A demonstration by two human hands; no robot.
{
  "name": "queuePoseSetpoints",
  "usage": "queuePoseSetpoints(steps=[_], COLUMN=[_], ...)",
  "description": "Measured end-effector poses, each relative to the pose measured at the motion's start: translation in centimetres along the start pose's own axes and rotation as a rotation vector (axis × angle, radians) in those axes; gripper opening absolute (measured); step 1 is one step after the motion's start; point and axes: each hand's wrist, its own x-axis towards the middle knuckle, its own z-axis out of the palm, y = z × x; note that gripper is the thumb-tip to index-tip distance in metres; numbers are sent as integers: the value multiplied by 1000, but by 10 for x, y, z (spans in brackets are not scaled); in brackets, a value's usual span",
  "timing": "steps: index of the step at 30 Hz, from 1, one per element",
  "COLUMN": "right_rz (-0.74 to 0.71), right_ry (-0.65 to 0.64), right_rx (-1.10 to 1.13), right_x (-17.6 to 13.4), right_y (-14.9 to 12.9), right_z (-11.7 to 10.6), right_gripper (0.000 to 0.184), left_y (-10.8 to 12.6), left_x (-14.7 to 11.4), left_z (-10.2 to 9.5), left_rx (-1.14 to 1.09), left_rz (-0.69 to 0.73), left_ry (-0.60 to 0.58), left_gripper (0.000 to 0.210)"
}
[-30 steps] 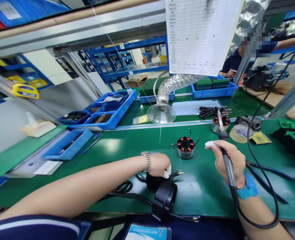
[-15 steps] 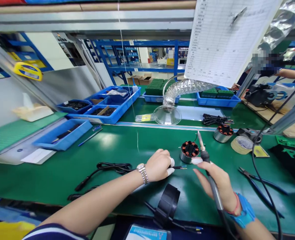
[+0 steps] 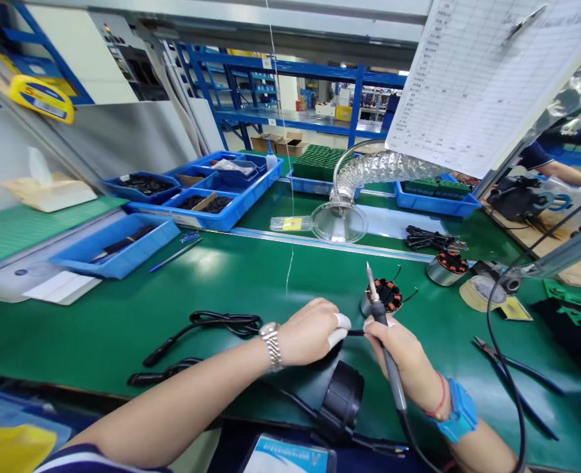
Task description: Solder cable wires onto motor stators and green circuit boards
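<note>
My left hand (image 3: 312,332), with white finger cots and a metal watch, is closed on a black cable (image 3: 356,333) just above the green mat. The cable's end reaches my right hand (image 3: 401,348), whose thumb and finger meet at it and hide its wires. A soldering iron (image 3: 393,378) is also held in that right hand, tip pointing up and away. Just beyond, partly behind the iron, sits a motor stator (image 3: 391,295) with copper windings and loose black leads. Nearer me lies a black round housing (image 3: 339,397) with a cable through it.
Coiled black cables (image 3: 226,322) lie left; cutting pliers (image 3: 516,381) lie right. A fume funnel (image 3: 339,223) stands behind the stator. Another stator (image 3: 446,268), a tape roll (image 3: 482,291) and blue bins (image 3: 231,213) sit farther back. The iron's cord (image 3: 504,355) loops at right.
My right hand has moved left to the cable end, closing its fingers there. The soldering iron swung left with it, its tip now in front of the stator. The camera view shifted slightly.
</note>
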Motion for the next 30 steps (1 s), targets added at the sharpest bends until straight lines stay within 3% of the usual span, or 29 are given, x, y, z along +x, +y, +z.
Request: queuePoseSetpoints(steps=[3,7,14,19,22,24,27,30], right_rz=[-23,-14,135,314,488,599,658,645], right_ry=[92,189,217,287,322,306,286,301], right_rx=[-26,-16,96,225,396,529,659,672], right_x=[7,18,14,11,17,24,33,38], right_y=[1,-3,-4,-1,-8,-16,-28,-37], right_z=[-8,-19,-15,-13,-14,-17,-22,-22], right_gripper=[26,28,27,26,25,26,28,28], left_y=[-12,-18,-20,-5,6,13,22,34], left_x=[-16,-25,11,12,-5,-20,-38,-43], left_z=[-27,-47,-15,-20,-25,-20,0,22], left_rx=[-244,-508,-821,-1082,-924,-672,-312,-81], left_rz=[-51,-265,-348,-238,-261,-252,-48,92], left_ry=[103,251,190,142,220,396,653,671], left_gripper=[35,40,19,14,13,10,19,26])
